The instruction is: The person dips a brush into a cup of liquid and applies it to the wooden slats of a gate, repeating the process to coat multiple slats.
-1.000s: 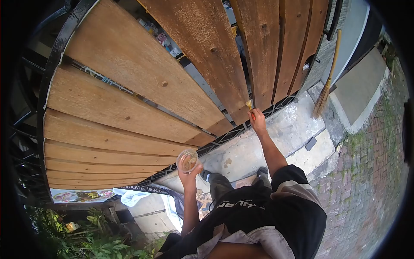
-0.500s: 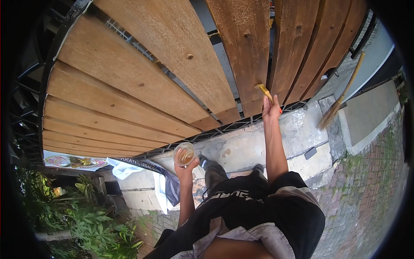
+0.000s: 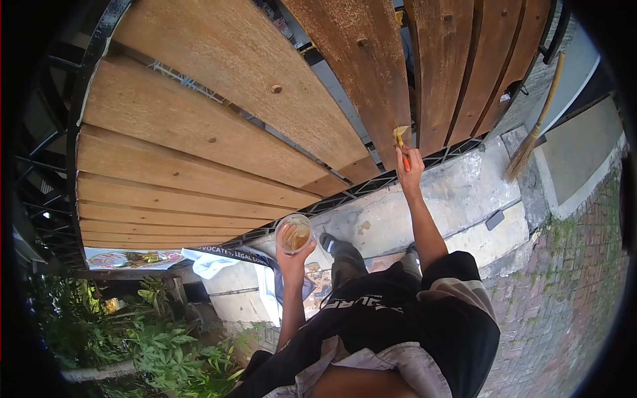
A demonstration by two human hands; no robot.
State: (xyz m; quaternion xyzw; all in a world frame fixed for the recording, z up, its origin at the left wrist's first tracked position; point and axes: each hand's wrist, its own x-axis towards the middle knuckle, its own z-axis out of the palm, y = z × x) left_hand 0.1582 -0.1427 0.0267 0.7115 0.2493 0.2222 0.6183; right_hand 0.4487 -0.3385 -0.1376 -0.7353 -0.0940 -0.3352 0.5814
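A clear plastic cup (image 3: pixel 294 233) with amber liquid in it is held by my left hand (image 3: pixel 292 255), near the lower edge of the wooden slats. My right hand (image 3: pixel 410 167) grips a paintbrush (image 3: pixel 400 138) with an orange-tipped handle. The bristles touch the lower end of a dark brown slat (image 3: pixel 365 60). Slats on the right look darker and stained, while the pale slats (image 3: pixel 199 136) to the left are light brown with round plugs.
A straw broom (image 3: pixel 531 146) leans at the right. On the concrete ledge (image 3: pixel 371 222) lies a dark flat object (image 3: pixel 495 220). A banner (image 3: pixel 136 259) and white cloth (image 3: pixel 269 292) hang at the lower left, above green plants (image 3: pixel 166 351). A black metal frame borders the slats.
The brush has turned more upright and sits slightly lower on the dark slat. The view has shifted, and the cup appears a little further right in it.
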